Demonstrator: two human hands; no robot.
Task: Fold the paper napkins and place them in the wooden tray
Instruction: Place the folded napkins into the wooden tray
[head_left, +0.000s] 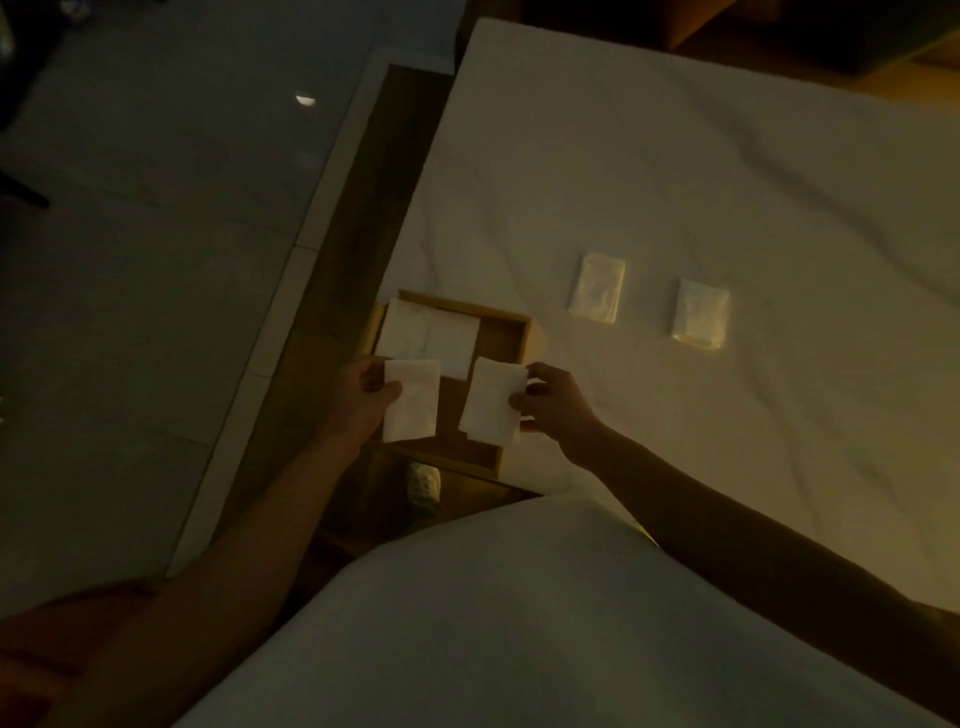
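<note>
A shallow wooden tray (511, 338) sits at the left edge of a white bed, in dim light. Folded white napkins (426, 335) lie in its far left part. My left hand (363, 395) pinches a folded white napkin (413, 402) by its left edge, above the tray's near left side. My right hand (553, 397) pinches a second folded napkin (491, 402) by its right edge, above the tray's near right side. The two held napkins hang side by side with a gap between them.
Two small clear plastic napkin packets (596, 289) (699, 314) lie on the white sheet (675, 182) to the right of the tray. A wooden bed frame (363, 218) and grey floor (156, 260) run along the left. A shoe (423, 486) shows below the tray.
</note>
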